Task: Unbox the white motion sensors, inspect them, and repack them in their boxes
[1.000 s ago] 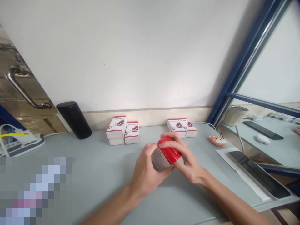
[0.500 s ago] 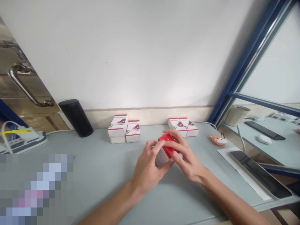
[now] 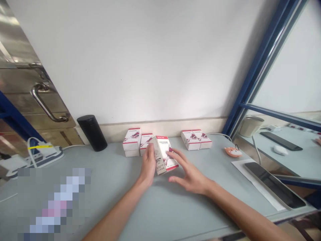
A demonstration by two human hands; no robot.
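A white and red cardboard box is held tilted above the grey table, its printed front facing me. My left hand grips it from the left side, the fingers partly hidden behind it. Close to the box's right side is my right hand, thumb and fingers spread; its fingertips are at the front face, and whether they press on it I cannot tell. Behind the held box, similar boxes stand at the left, one partly covered by it. Two more boxes sit side by side against the wall.
A black cylinder stands back left, near a power strip with cables. On the right are an orange animal-shaped item and a long dark-screened device beside white paper. A mirror leans at the right edge.
The box has been turned from its red end to its printed front and shifted slightly left. My right hand has loosened and spread its fingers. The camera view has shifted a little.
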